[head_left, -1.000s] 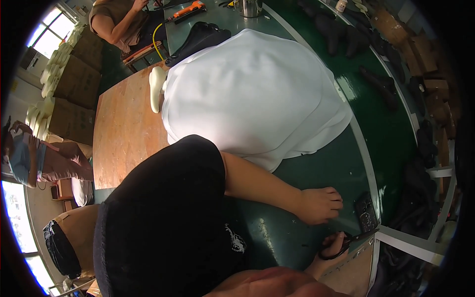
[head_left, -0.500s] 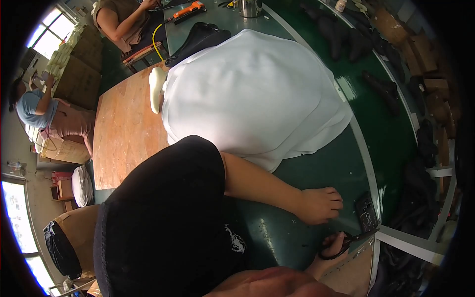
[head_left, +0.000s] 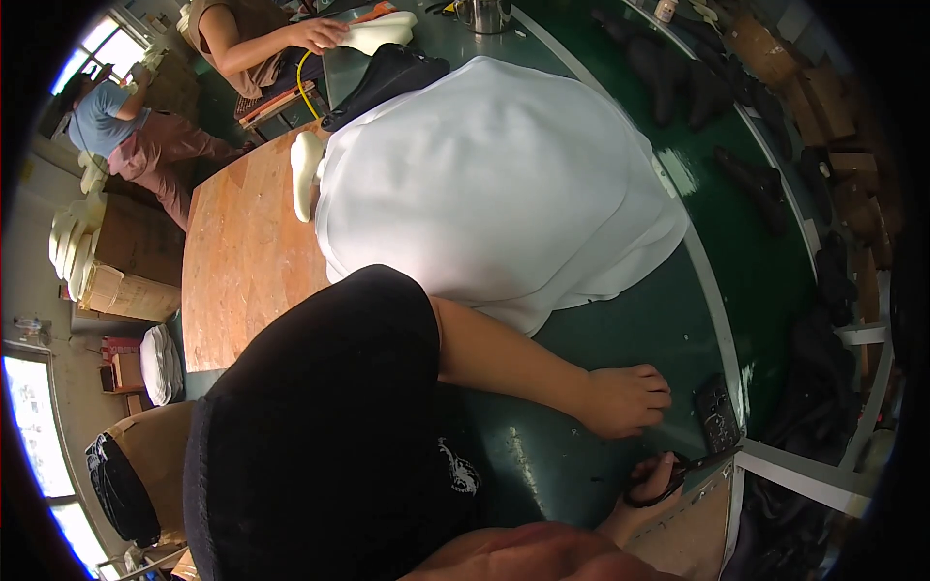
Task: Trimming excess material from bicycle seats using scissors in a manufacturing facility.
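My left hand (head_left: 628, 402) rests on the green tabletop (head_left: 620, 334), its fingers curled in and nothing showing in them. Just nearer to me, my right hand (head_left: 661, 481) grips a pair of scissors (head_left: 690, 467) by the dark handles, and the blades point right toward the table's edge. Right of my left hand lies a dark, patterned rectangular thing (head_left: 717, 414) like a phone. Beyond my left forearm, a wide heap of white sheets (head_left: 494, 184) covers the middle of the table. Part of my right palm is hidden.
Left of the sheets are a wooden board (head_left: 252, 261) and a pale foot-shaped form (head_left: 305, 174). A black shoe-like piece (head_left: 387, 82) and a metal pot (head_left: 484, 15) stand at the back. Dark foot-shaped pieces (head_left: 751, 184) line the right. Two other people work at the left and back.
My hands and the scissors have not moved. A co-worker at the back now holds a pale foot-shaped form over the orange tool. The person in blue has moved right, away from the carton.
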Demonstrator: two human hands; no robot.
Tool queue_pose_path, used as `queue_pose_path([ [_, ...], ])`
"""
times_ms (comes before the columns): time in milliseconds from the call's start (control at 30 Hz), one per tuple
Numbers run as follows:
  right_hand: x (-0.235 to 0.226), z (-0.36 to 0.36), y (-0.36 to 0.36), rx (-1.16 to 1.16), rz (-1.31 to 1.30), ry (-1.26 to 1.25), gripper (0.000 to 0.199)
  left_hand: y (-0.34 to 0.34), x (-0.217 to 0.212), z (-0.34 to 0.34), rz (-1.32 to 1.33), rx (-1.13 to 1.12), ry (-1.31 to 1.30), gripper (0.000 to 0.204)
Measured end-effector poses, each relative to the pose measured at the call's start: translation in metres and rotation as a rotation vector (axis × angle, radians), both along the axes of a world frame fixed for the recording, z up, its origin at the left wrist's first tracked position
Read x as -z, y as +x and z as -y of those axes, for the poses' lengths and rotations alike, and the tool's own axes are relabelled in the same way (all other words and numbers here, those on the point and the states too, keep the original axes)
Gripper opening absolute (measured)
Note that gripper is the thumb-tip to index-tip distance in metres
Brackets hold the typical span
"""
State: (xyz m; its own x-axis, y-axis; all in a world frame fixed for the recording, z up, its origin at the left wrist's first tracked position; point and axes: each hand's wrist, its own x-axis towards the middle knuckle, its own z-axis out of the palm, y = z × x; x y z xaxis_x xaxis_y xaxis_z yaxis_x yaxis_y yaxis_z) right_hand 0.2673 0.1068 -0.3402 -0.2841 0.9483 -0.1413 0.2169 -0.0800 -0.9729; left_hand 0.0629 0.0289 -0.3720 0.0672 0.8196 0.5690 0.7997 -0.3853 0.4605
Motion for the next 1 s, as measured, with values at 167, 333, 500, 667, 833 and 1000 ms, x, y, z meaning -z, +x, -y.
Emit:
queue_pose_path([
  [167, -0.0033, 0.0046, -0.0036, 0.023, -0.033, 0.001, 0.029, -0.0002, 0.0001, 0.0001, -0.005, 0.002, -0.005, 0.035],
  [333, -0.0034, 0.0039, -0.003, 0.004, -0.029, 0.002, 0.025, -0.0002, -0.0002, 0.0006, -0.008, -0.004, -0.01, 0.035],
  [500, -0.0046, 0.0033, -0.0029, 0.001, -0.01, -0.003, 0.025, -0.0006, -0.0011, 0.0002, -0.008, 0.002, -0.006, 0.035],
  [667, -0.0039, 0.0038, -0.0033, -0.007, -0.025, 0.005, 0.025, -0.0011, -0.0015, 0.0007, -0.015, -0.001, -0.009, 0.035],
  [833, -0.0037, 0.0039, -0.0028, -0.013, -0.039, 0.013, 0.026, -0.0006, -0.0017, 0.0008, -0.014, 0.0, -0.017, 0.035],
  [1000, -0.0033, 0.0032, -0.0018, -0.027, -0.03, 0.017, 0.027, -0.0005, -0.0016, 0.001, -0.012, -0.001, -0.021, 0.035],
])
